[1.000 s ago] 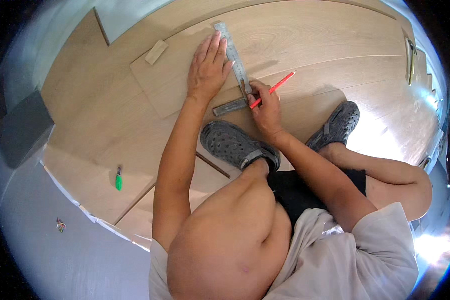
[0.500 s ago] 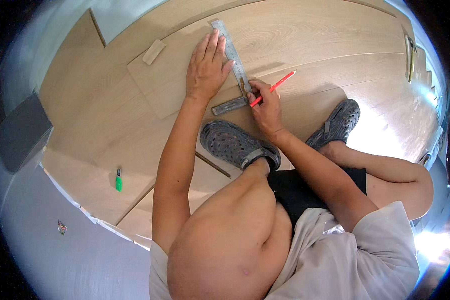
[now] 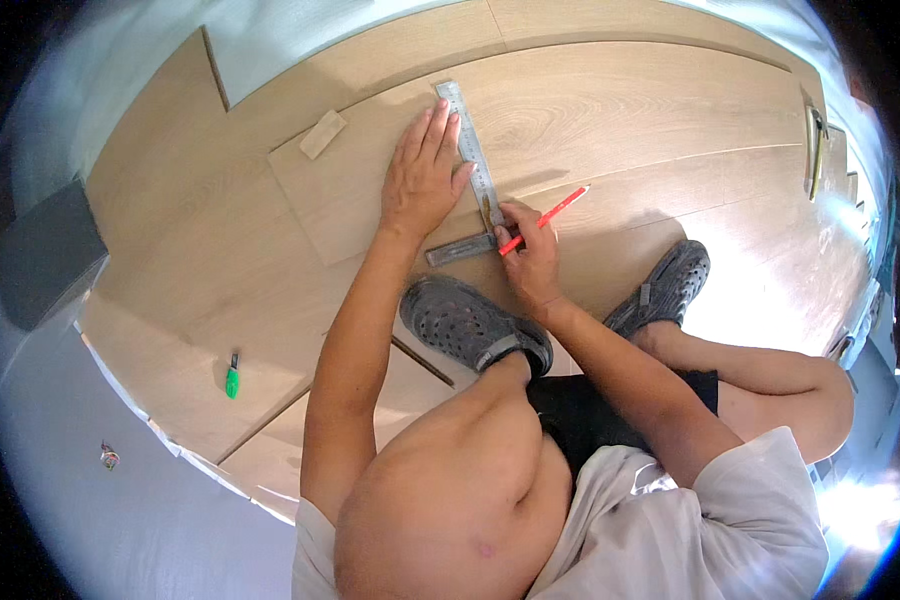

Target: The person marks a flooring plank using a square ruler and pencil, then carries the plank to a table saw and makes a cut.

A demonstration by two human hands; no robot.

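A try square with a steel ruler blade (image 3: 479,170) and a dark grey stock (image 3: 460,250) lies on the wood-look floor planks (image 3: 650,110). My left hand (image 3: 420,190) rests flat along the left of the blade, fingers stretched out, fingertips touching it near its far end. At the corner where blade and stock meet, my right hand (image 3: 533,265) grips a red pencil (image 3: 562,207), its tip pointing up and right, away from the blade. Those right fingers also touch the square's corner. What the thumb presses on is partly hidden.
A small wooden block (image 3: 323,134) sits on the planks beyond my left hand. A green-handled cutter (image 3: 232,382) lies at the left. My clog-shod foot (image 3: 465,322) is close to the stock. A dark grey panel (image 3: 50,255) stands at the far left; a metal bar (image 3: 815,155) lies far right.
The view has shifted, so the square and both hands sit lower in the picture. Hands, pencil and square keep about the same places relative to each other.
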